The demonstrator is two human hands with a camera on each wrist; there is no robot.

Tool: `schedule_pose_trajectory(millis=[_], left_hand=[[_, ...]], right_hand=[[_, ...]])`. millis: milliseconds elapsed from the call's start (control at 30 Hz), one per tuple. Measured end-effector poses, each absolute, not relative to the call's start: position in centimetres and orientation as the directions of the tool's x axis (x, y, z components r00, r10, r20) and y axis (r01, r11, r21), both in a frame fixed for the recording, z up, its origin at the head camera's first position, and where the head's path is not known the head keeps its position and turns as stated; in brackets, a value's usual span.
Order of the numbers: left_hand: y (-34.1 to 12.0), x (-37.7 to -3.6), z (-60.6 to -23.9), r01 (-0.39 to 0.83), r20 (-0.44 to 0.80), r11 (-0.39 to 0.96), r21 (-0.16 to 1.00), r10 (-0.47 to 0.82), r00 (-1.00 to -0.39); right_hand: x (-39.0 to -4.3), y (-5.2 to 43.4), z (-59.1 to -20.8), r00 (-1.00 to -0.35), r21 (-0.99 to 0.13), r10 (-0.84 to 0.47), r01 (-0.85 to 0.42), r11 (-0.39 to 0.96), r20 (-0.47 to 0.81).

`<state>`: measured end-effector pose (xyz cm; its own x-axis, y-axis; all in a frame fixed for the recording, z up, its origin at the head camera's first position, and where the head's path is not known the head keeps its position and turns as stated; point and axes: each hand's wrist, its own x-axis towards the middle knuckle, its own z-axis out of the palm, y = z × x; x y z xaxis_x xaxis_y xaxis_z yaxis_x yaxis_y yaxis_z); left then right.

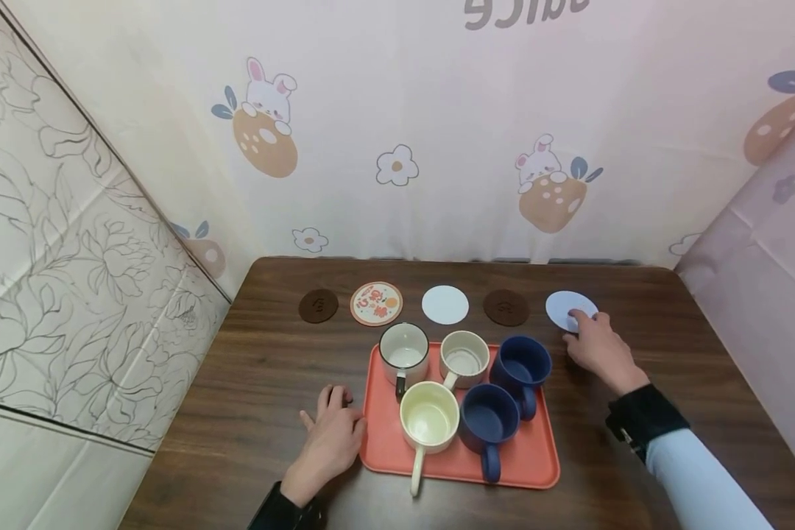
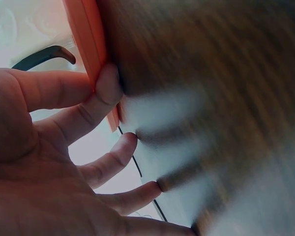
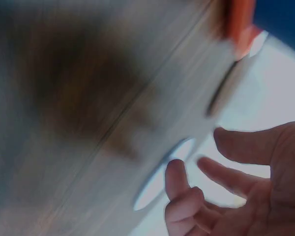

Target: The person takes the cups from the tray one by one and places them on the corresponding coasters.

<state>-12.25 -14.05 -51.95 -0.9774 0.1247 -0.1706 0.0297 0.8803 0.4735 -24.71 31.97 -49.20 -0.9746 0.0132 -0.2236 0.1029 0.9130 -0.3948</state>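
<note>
My right hand reaches to the far-right white round coaster, fingertips at its near edge. In the right wrist view that coaster lies on the table behind a fingertip, with the thumb held apart. My left hand rests on the table at the left edge of an orange-red tray. In the left wrist view its fingers are spread, the thumb and nearest fingertip at the tray rim. The tray holds a white mug with a black handle, a cream mug, a pale yellow mug and navy mugs.
Behind the tray, other coasters lie in a row: a dark brown one, a patterned one, a white one and another brown one. A printed curtain hangs behind the wooden table. The yellow mug's handle overhangs the tray.
</note>
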Motion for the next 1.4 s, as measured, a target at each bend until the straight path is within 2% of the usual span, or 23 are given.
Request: schedule_pose_trajectory(millis=[100, 367, 600, 800, 933, 1000, 1067, 1233, 1400], left_hand=[[-14.0, -12.2, -51.9, 0.033, -0.163, 0.877, 0.479, 0.126, -0.979], [-14.1, -12.1, -51.9, 0.026, -0.165, 0.885, 0.464, 0.115, -0.980], [-14.1, -12.1, -52.0, 0.037, -0.170, 0.883, 0.468, 0.131, -0.977], [-14.6, -12.1, -51.3, 0.062, -0.181, 0.876, 0.478, 0.167, -0.969], [-14.9, -12.5, -50.0, 0.073, -0.125, 0.866, 0.494, 0.154, -0.980], [-14.4, -12.8, -49.3, 0.070, -0.075, 0.851, 0.521, 0.127, -0.989], [-13.7, -13.1, -48.7, 0.076, -0.036, 0.796, 0.601, 0.122, -0.992], [-12.0, -13.7, -47.9, 0.137, 0.003, 0.615, 0.776, 0.213, -0.977], [-11.3, -14.1, -48.3, 0.115, -0.020, 0.582, 0.805, 0.220, -0.975]], right_hand=[[-21.9, 30.5, -48.4, -0.975, -0.426, -0.044, 0.054, 0.903, -0.216], [-16.5, 27.6, -48.6, -0.926, -0.499, -0.150, 0.047, 0.865, -0.347], [-14.9, 26.5, -49.5, -0.914, -0.514, -0.148, 0.074, 0.854, -0.378], [-14.4, 26.1, -49.8, -0.897, -0.480, -0.102, 0.132, 0.867, -0.430], [-14.4, 26.1, -49.8, -0.880, -0.466, -0.087, 0.161, 0.870, -0.467], [-14.4, 26.2, -49.8, -0.875, -0.460, -0.077, 0.175, 0.871, -0.478], [-14.2, 26.3, -49.8, -0.873, -0.451, -0.066, 0.183, 0.873, -0.483], [-14.0, 26.3, -50.0, -0.871, -0.448, -0.050, 0.201, 0.871, -0.489], [-13.9, 26.1, -50.1, -0.873, -0.465, -0.067, 0.190, 0.865, -0.483]])
